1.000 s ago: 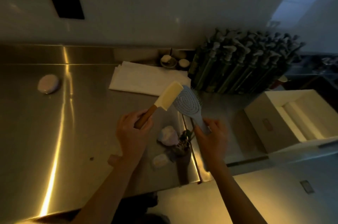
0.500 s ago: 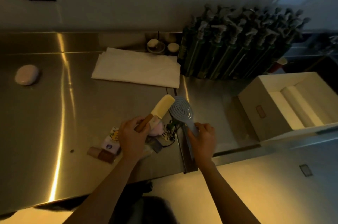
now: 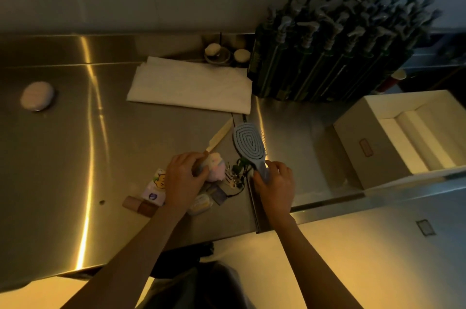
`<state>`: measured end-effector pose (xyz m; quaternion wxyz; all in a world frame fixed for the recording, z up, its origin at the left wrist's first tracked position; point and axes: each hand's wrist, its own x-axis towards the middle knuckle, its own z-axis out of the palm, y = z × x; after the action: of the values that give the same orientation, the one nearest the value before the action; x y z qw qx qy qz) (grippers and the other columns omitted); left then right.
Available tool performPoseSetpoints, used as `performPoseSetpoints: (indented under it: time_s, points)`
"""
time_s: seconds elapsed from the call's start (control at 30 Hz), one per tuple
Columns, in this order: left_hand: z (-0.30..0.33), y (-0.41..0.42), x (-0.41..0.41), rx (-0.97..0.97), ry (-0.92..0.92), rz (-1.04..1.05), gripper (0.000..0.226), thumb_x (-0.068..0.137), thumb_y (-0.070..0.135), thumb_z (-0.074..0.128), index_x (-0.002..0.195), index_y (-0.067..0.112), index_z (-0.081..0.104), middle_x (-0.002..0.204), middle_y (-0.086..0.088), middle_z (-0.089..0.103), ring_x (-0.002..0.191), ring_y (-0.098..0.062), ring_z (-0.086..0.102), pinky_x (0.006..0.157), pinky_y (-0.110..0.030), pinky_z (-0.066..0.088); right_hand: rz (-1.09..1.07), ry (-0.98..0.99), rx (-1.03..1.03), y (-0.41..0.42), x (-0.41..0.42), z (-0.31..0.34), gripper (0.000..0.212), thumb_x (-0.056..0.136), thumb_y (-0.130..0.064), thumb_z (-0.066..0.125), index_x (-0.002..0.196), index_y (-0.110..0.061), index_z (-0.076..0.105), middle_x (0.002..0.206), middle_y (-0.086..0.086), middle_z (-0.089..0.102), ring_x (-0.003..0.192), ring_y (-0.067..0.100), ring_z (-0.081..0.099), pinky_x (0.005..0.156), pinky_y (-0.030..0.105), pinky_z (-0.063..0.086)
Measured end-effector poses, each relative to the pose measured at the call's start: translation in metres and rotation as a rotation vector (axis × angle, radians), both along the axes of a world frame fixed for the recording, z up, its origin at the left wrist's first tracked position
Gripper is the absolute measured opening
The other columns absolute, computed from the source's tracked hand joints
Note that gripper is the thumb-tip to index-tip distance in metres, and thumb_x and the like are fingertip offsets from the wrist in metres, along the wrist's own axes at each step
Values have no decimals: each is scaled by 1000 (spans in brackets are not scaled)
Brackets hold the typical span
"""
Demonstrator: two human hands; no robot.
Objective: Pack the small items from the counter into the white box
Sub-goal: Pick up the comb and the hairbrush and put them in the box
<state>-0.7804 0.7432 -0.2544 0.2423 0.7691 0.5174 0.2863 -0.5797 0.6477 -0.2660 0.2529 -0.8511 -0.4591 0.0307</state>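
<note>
My left hand (image 3: 182,179) grips the wooden handle of a cream brush (image 3: 219,137), whose head lies low over the steel counter (image 3: 75,157). My right hand (image 3: 274,184) holds a blue oval hairbrush (image 3: 248,143) by its handle, head pointing away from me. Between and under my hands lies a cluster of small items: a pink plush (image 3: 215,167), a small packet with a bear print (image 3: 157,184), a brown tube (image 3: 137,205), a yellow case (image 3: 200,204) and a tangle of clips (image 3: 235,177). The open white box (image 3: 393,137) stands at the right, apart from both hands.
A folded white cloth (image 3: 191,85) lies behind the items. Several dark pump bottles (image 3: 335,51) crowd the back right. Two small round pots (image 3: 224,53) sit by the wall. A pale oval case (image 3: 37,95) rests far left. The counter's front edge runs just below my wrists.
My left hand has lowered the cream brush toward the counter, down by the pink plush. My right hand still holds the blue hairbrush, slightly lower. The camera has tilted down.
</note>
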Motion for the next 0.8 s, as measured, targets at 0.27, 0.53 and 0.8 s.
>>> performPoseSetpoints:
  time_s: [0.27, 0.53, 0.8]
  points:
    - [38, 14, 9, 158, 6, 4, 42, 81, 35, 48, 106, 8, 67, 105, -9, 67, 94, -23, 53, 80, -37, 47, 146, -27, 191, 27, 2, 54, 42, 87, -32, 63, 123, -11, 56, 123, 8, 55, 112, 20, 52, 89, 25, 41]
    - [89, 32, -2, 383, 71, 67, 45, 88, 31, 45, 120, 3, 62, 125, -16, 61, 117, -31, 52, 99, -39, 38, 380, -124, 367, 74, -18, 118, 55, 92, -43, 42, 132, -6, 52, 139, 17, 47, 134, 29, 37, 108, 43, 35]
    - [146, 34, -51, 547, 294, 248, 47, 93, 29, 38, 128, 4, 56, 134, -17, 53, 128, -34, 45, 108, -51, 31, 564, -190, 483, 112, -77, 150, 47, 95, -35, 42, 130, -6, 53, 137, 15, 50, 131, 28, 42, 108, 37, 33]
